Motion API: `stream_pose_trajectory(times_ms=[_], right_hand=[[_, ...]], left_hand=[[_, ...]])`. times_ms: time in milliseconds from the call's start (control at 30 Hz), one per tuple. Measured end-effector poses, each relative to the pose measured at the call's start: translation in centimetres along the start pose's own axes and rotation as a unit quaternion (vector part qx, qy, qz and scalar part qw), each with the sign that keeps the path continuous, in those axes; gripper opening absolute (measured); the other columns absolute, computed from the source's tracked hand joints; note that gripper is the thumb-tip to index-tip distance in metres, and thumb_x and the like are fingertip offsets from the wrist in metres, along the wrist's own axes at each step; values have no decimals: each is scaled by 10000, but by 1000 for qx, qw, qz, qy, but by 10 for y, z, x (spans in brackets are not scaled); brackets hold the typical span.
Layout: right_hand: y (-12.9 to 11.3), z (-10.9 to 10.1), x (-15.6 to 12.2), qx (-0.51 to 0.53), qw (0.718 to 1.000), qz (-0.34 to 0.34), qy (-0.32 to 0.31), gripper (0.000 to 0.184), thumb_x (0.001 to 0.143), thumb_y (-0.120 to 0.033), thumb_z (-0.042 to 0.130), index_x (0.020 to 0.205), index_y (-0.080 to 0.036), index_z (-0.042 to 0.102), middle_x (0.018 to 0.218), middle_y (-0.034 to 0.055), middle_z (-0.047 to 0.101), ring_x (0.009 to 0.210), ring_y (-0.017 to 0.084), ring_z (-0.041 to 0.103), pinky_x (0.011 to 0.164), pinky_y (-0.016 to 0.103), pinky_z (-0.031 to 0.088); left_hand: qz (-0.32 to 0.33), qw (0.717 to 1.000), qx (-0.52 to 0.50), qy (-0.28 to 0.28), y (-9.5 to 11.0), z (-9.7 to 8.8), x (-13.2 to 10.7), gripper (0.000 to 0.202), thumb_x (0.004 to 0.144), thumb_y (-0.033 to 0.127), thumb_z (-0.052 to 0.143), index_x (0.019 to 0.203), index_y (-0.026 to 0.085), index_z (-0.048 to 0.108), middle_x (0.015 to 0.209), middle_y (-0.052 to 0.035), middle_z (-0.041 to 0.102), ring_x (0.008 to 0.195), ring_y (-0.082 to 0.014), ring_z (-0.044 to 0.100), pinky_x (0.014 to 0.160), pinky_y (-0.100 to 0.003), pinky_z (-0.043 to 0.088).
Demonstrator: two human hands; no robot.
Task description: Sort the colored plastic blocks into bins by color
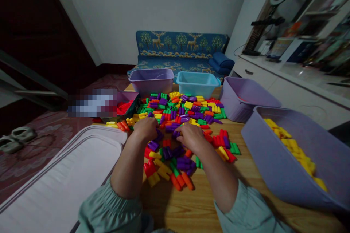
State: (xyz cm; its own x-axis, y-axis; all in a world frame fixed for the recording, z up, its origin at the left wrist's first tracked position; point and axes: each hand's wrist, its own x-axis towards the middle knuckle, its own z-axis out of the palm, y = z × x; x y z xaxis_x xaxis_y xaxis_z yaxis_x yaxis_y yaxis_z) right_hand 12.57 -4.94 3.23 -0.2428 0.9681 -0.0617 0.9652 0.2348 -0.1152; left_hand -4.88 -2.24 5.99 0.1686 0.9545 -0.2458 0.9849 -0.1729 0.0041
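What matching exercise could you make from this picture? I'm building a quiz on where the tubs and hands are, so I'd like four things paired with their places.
Things:
1. blue tub
2. tub of yellow pieces
3. left hand
4. white lid

Places:
A. near right side of the wooden table
B. far edge of the table, before the sofa
C. left of the pile, lying flat
D. on the brick pile, beside the right hand

Pairs: 1-B, 2-A, 3-D, 4-C
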Motion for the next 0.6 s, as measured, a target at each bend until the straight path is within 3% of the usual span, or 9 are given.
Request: stream_pose_trajectory(times_ms=[333, 600], right_hand=[[6, -3, 2, 73, 997, 13, -4, 237, 832, -320, 617, 1046, -305, 718, 1017, 42, 728, 994, 217, 649, 795, 286, 456], [17, 4, 9, 191, 979, -10, 74, 247, 835, -326, 607, 1041, -245, 717, 948, 50, 734, 915, 191, 651, 769, 264, 439]], left_hand=[[21, 998, -55, 3, 2, 10, 7, 385, 633, 193, 602, 989, 242, 740, 1021, -103, 717, 997, -280, 649, 795, -316, 499], [31, 978, -175, 111, -7, 17, 19, 294, 638, 195, 601, 893, 204, 745, 866, -84, 720, 874, -244, 659, 743, -286, 481]])
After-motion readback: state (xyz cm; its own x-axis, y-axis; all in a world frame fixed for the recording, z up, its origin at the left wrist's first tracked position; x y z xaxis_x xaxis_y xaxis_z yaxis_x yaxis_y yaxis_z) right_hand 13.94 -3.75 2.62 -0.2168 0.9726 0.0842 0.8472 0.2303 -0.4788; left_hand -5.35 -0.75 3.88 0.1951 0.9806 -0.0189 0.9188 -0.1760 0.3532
